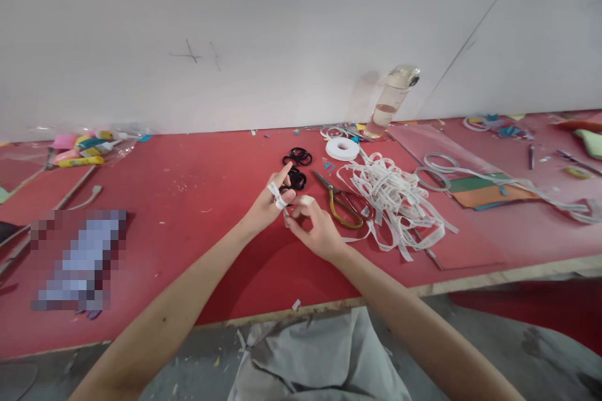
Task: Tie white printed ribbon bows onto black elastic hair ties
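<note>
My left hand (264, 208) is partly closed, with a short white printed ribbon (274, 190) looped across its fingers. Close beside it, my right hand (320, 232) pinches at the ribbon's lower end, and a pale wrap (307, 200) shows on one of its fingers. Just beyond the left fingertips lie black elastic bands (298, 156) in two small heaps, the nearer one partly hidden by that hand. Scissors with yellowish handles (339, 203) rest to the right of my right hand, beside a tangled pile of white printed ribbon (392, 194).
A white tape roll (342, 148) sits behind the scissors. Near the white partition (235, 44) stands a clear bottle (389, 103) of liquid. Bagged colourful tubes (84, 149) and a blurred bluish item (84, 257) are on the left, coloured sheets (489, 191) on the right.
</note>
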Demonstrator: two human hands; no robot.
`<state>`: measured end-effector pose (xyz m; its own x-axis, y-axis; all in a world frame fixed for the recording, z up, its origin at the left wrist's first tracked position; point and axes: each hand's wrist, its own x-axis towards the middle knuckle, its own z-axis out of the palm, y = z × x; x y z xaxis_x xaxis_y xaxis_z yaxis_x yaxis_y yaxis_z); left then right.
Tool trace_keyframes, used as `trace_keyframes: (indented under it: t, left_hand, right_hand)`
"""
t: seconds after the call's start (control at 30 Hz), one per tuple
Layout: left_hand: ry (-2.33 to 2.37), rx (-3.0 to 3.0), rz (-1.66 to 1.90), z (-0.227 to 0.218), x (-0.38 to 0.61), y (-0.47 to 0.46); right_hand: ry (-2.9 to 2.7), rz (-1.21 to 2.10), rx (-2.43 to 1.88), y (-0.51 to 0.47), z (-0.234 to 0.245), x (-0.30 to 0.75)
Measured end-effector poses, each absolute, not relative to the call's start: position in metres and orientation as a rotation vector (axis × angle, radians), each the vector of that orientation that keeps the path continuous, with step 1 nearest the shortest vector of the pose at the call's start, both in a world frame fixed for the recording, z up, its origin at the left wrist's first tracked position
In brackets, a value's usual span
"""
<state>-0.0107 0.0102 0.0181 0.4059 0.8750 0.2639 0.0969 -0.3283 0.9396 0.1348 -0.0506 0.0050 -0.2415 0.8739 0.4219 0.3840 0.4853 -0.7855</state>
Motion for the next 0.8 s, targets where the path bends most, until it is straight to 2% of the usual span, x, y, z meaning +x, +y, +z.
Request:
trace_keyframes:
  t: [0.2,0.67,0.8]
  left_hand:
    - [0.589,1.877,0.933,0.028,-0.019,0.007]
    - [0.437,2.12,0.642,0.021,-0.023,0.013]
    - [0.483,2.139,0.554,0.018,-0.025,0.014]
  right_hand:
    - [-1.734,0.926,-0.889,-0.054,0.012,0.147]
    - [-1.905,0.431,-0.923,-0.045,0.009,0.156]
    - [-1.939,0.598,-0.988,-0.042,0.012,0.157]
